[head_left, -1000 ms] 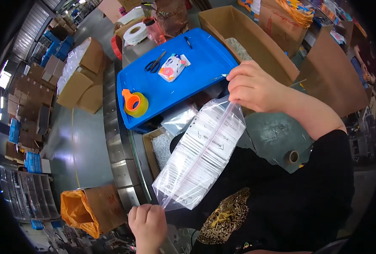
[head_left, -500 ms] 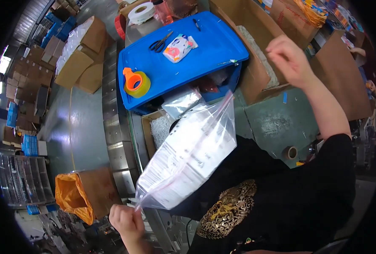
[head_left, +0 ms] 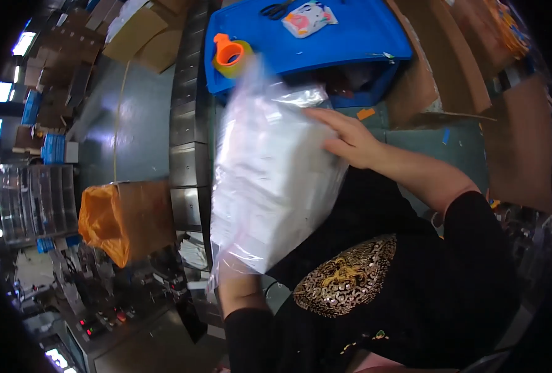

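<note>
In front of my body is a large clear plastic bag (head_left: 269, 180) with white, flat contents, blurred by motion. My right hand (head_left: 347, 140) grips the bag's upper right side, fingers over its face and thumb lower down. From below, my left forearm (head_left: 241, 289) reaches up behind the bag's lower end; the bag hides that hand's fingers. Just beyond the bag's top stands a blue tub with a lid (head_left: 276, 46). On the lid lie an orange tape dispenser (head_left: 225, 46) with yellow tape, a white patterned packet (head_left: 307, 20) and dark-handled scissors (head_left: 278, 10).
Left of the bag runs a metal-edged bench (head_left: 187, 158). A carton (head_left: 145, 211) lined with an orange bag (head_left: 105, 217) stands on the left. Large open cartons (head_left: 440, 62) are at the right. Farther left are stacked boxes and a clear drawer rack (head_left: 36, 202).
My right hand has come down from the raised position onto the bag. The bag has turned more upright, and my left hand has gone behind it. The view has shifted downward.
</note>
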`<state>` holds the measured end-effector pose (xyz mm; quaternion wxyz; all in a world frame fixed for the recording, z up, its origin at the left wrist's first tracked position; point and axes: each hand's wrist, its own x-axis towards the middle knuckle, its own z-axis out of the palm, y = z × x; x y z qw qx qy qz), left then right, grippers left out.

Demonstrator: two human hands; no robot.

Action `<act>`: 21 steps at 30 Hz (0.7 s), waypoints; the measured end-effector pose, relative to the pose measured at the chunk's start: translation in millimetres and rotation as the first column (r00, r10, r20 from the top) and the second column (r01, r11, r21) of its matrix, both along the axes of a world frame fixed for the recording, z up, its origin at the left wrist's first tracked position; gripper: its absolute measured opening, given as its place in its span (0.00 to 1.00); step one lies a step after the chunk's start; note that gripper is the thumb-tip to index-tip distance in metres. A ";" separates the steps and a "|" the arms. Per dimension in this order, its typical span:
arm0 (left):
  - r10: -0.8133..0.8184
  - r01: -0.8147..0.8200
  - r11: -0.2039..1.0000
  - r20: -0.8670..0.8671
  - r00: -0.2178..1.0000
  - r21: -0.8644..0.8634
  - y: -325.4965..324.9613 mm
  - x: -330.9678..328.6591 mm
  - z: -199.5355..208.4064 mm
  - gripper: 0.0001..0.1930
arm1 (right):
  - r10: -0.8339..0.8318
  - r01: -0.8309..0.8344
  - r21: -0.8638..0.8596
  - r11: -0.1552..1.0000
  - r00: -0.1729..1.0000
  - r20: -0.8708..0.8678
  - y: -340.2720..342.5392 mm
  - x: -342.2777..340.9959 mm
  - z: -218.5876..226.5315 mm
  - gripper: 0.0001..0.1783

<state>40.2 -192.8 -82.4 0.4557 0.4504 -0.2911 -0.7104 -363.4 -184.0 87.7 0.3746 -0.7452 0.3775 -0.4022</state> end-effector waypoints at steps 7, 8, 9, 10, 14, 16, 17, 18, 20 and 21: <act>0.127 -0.129 0.991 -0.065 0.990 -0.028 61.0 39.2 -12.3 0.46 | 0.187 -0.182 0.052 0.982 0.902 -0.390 -44.1 71.3 88.1 0.36; 0.153 -0.156 0.987 -0.080 0.985 -0.031 71.7 38.3 -10.9 0.47 | 0.103 -0.213 -0.242 0.947 0.910 -0.401 -37.5 73.2 82.8 0.41; 0.176 -0.180 0.983 -0.096 0.980 -0.036 76.2 33.9 -7.5 0.47 | 0.018 -0.229 -0.516 0.826 0.924 -0.381 -31.3 75.7 75.8 0.46; 0.198 -0.204 0.978 -0.111 0.974 -0.041 80.6 29.2 -3.8 0.47 | 0.036 -0.245 -0.513 0.823 0.923 -0.383 -17.8 82.5 62.6 0.46; 0.238 -0.249 0.967 -0.179 0.955 -0.045 90.3 -5.2 25.1 0.48 | 0.318 -0.467 -0.204 0.860 0.805 -0.502 10.2 101.4 35.3 0.53; 0.248 -0.263 0.964 -0.207 0.946 -0.047 93.7 -22.9 44.1 0.49 | 0.322 -0.461 -0.188 0.867 0.808 -0.493 1.3 100.3 34.8 0.54; 0.252 -0.268 0.962 -0.221 0.942 -0.046 96.4 -32.0 54.0 0.49 | 0.366 -0.458 -0.182 0.870 0.848 -0.384 -7.0 92.7 33.9 0.53; 0.253 -0.271 0.961 -0.236 0.938 -0.045 99.0 -41.3 64.1 0.49 | 0.401 -0.454 -0.177 0.873 0.875 -0.270 -9.3 84.6 33.1 0.54; 0.270 -0.297 0.953 -0.269 0.924 -0.063 98.0 -63.4 90.5 0.50 | 0.307 -0.374 -0.126 0.919 0.877 -0.369 0.7 62.0 35.1 0.52; 0.273 -0.304 0.950 -0.289 0.918 -0.068 97.1 -75.0 99.0 0.50 | 0.205 -0.273 -0.082 0.959 0.861 -0.466 9.0 52.8 34.5 0.50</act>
